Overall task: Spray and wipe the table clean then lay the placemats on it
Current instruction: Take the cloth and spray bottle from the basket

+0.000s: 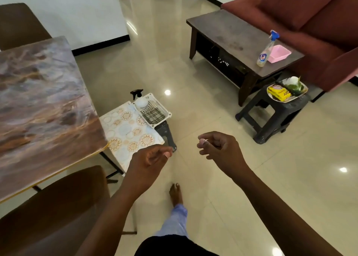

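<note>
- Hands hang over the glossy floor with nothing in either one; the left hand point(150, 159) has loosely curled fingers and the right hand point(219, 146) is loosely curled too, thumb near the forefinger
- Placemats point(128, 132), patterned with circles and flowers, lie just beyond and left of the left hand, close under its fingertips, on a low stool
- White basket point(155, 108) sits past the placemats, farther from the left hand, with a black-topped spray bottle point(138, 99) at its far corner and a dark checked cloth point(154, 115) inside it
- Dining table point(42, 104), marbled brown and grey, stretches off to the left of the left hand, its near corner touching the placemats' edge
- Second spray bottle point(268, 49), blue-topped, stands well beyond the right hand on a dark coffee table point(232, 35), just beside a pink tub point(279, 53)
</note>
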The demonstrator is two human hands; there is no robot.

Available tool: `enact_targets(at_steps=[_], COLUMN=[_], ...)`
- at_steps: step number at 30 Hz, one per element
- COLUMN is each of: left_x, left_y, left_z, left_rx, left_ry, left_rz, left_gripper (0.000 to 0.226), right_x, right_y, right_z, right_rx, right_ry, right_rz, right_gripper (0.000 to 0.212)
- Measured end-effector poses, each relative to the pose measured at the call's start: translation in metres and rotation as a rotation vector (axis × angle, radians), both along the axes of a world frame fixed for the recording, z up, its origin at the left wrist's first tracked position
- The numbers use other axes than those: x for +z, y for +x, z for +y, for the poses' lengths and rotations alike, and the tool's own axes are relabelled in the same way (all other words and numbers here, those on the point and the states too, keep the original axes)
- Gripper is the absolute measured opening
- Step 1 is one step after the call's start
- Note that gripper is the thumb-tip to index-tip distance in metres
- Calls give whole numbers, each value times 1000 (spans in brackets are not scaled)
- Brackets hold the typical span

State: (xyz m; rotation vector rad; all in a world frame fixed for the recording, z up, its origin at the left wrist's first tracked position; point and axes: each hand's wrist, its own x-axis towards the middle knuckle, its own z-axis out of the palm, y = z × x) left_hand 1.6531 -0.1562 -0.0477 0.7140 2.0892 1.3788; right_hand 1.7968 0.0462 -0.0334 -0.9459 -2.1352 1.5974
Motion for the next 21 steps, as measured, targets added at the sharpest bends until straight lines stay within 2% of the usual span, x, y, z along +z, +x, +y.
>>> enact_targets(at_steps=[1, 10, 15, 21], left_x=[-2, 9, 14, 6], left_y=[-13, -132, -194, -247], left_z=[19, 186, 265, 356], left_rx=[-6, -91, -144, -84], left_ry=[3, -6, -28, -24], left_rz=[4, 32, 79, 46], left_gripper=[12, 23, 21, 21], right_x=[0, 10, 6, -3], right_y=[-11, -120, -180, -253], right_z=[17, 164, 236, 333], right_rx=[-3, -57, -81, -20], right_ry=[8, 24, -1, -29], right_rz=[3, -15, -8, 4], right_gripper=[13, 16, 16, 10])
